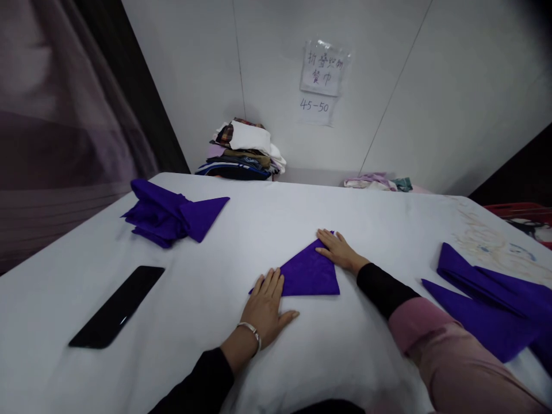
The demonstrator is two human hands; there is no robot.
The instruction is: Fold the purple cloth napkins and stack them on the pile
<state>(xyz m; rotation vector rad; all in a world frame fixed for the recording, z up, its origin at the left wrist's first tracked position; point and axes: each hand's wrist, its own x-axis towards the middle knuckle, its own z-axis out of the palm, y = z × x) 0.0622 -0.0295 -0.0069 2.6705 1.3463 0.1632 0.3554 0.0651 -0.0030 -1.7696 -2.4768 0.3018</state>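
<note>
A purple cloth [308,273], folded into a flat triangle-like shape, lies on the white-covered table [190,322]. My left hand [265,305] rests palm down on its left corner, fingers stretched out and thumb spread to the right; a silver bracelet circles the wrist. On the upper right corner lies my right hand [337,250], also flat with its fingers apart. Both hands touch the cloth and neither grips it. The cloth's straight lower edge shows between and to the right of the hands.
Crumpled purple cloths [166,215] lie at the back left, and more folded purple cloths [487,305] at the right. A black flat object [118,305] is at the left. Beyond the table are stacked clothes [248,149] and a wall sign [321,72].
</note>
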